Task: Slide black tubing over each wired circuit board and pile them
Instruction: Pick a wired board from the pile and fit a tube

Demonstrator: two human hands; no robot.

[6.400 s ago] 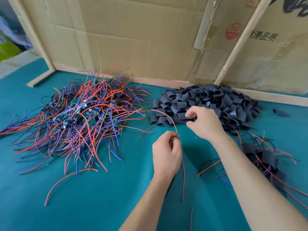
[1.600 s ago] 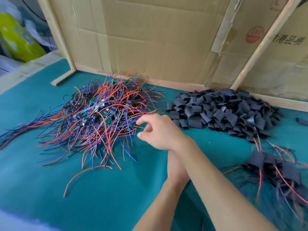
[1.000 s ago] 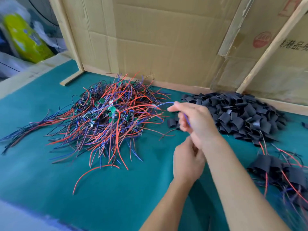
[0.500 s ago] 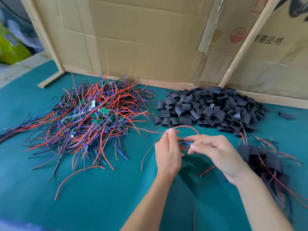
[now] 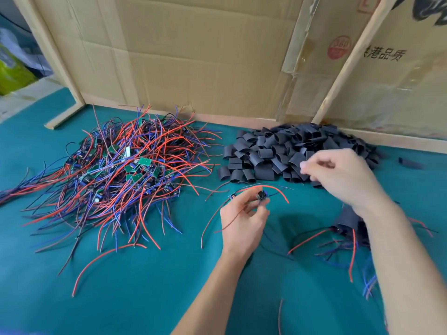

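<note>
Head view: my left hand (image 5: pixel 243 220) is pinching a wired board (image 5: pixel 261 196); my right hand (image 5: pixel 338 176), having let go, is reaching empty, fingers loosely curled, into the tubing heap (image 5: pixel 285 153) for a sleeve.

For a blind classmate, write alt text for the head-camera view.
The left hand pinches a wired board while the right hand reaches over the black tubing pile. Unsleeved boards lie left, finished ones right, on green cloth.
</note>
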